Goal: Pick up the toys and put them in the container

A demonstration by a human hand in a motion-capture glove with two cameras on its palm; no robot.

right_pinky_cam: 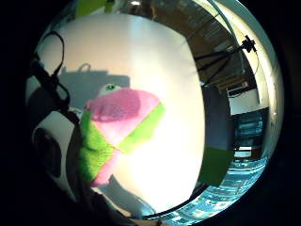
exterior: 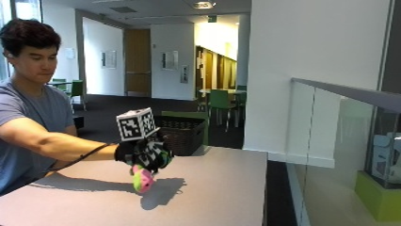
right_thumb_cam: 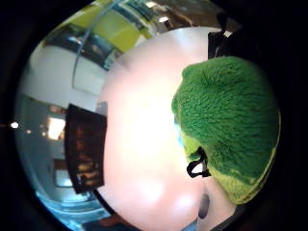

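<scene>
Green-and-pink plush toy [exterior: 143,179] lifted off the pale worktop [exterior: 219,188].
My gloved right hand [exterior: 145,154] grips its top, body dangling; it may slip out before reaching the dark woven basket [exterior: 181,134] at the far edge.

A pink and green plush toy [right_pinky_cam: 117,136] is filling the middle of this palm view, sitting close against the right hand [right_pinky_cam: 56,141], whose black straps and white plastic are showing beside it. The toy's pink part is facing outward, with green fuzzy bands along its edges. Beyond it, the pale surface [right_pinky_cam: 155,70] is catching bright light and carrying the toy's shadow. A tripod [right_pinky_cam: 230,54] is standing past the surface's far edge.
</scene>
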